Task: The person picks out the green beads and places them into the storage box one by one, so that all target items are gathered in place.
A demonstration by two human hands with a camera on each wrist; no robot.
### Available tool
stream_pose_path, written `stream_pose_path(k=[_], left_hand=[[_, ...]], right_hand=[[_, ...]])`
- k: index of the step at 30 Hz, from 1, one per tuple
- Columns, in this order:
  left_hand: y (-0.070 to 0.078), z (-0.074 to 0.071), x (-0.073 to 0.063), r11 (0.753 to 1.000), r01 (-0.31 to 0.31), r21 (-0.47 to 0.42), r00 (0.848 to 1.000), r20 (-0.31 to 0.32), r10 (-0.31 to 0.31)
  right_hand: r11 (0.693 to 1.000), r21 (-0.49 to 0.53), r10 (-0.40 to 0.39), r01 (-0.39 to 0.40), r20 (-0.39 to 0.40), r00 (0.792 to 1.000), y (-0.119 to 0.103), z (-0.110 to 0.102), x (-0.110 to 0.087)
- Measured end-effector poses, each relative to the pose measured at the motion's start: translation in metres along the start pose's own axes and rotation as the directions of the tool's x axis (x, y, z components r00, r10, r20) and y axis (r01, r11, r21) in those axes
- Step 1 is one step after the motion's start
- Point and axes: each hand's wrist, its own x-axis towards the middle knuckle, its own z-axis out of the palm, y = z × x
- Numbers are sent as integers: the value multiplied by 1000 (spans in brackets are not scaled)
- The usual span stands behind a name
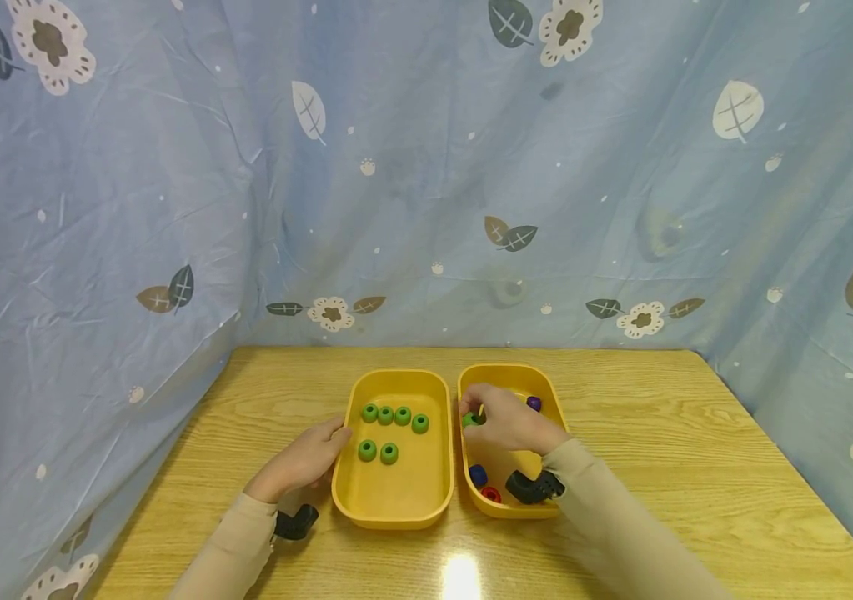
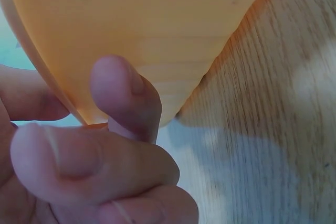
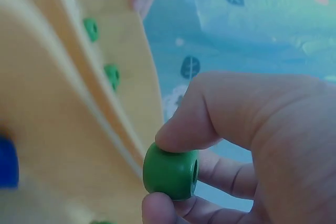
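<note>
My left hand (image 1: 304,460) grips the left rim of a yellow plastic tray (image 1: 407,487), thumb and fingers on either side of its wall in the left wrist view. Several green beads (image 1: 385,414) with holes stand in this tray, towards its back and left. Over the left side of a second yellow tray (image 1: 507,377), my right hand (image 1: 507,421) pinches a green bead (image 3: 169,171) between thumb and fingertips. A blue bead (image 1: 478,476), a red bead (image 1: 491,495) and a purple bead (image 1: 534,403) lie in that second tray.
Both trays stand side by side on a wooden table (image 1: 644,417), a narrow gap between them. A blue patterned curtain (image 1: 426,183) hangs behind and at both sides. A black curved piece (image 1: 296,522) sits by my left wrist, another (image 1: 529,487) by my right.
</note>
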Motion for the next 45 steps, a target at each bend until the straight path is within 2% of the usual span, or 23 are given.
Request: stream_pose_path(k=[10, 19, 29, 36, 40, 45], left_hand=[[1, 0, 1, 1000, -8, -4, 1000, 5, 8], [0, 0, 2, 1000, -9, 10, 1000, 4, 9], [0, 0, 2, 1000, -4, 7, 1000, -4, 4], [-1, -1, 2, 1000, -4, 2, 1000, -2, 4], [-2, -1, 1, 1000, -1, -2, 1000, 1, 1], [-3, -2, 2, 1000, 1, -13, 1000, 6, -1]], right_hand=[[999, -20, -45, 45, 30, 999, -29, 8, -3], [996, -25, -84, 86, 60, 995, -42, 17, 2], [985, -132, -101, 113, 93, 991, -58, 36, 13], [962, -219, -141, 165, 119, 983, -70, 51, 26], [947, -280, -116, 155, 151, 982, -75, 59, 34], [942, -320, -35, 100, 204, 978, -73, 68, 45]])
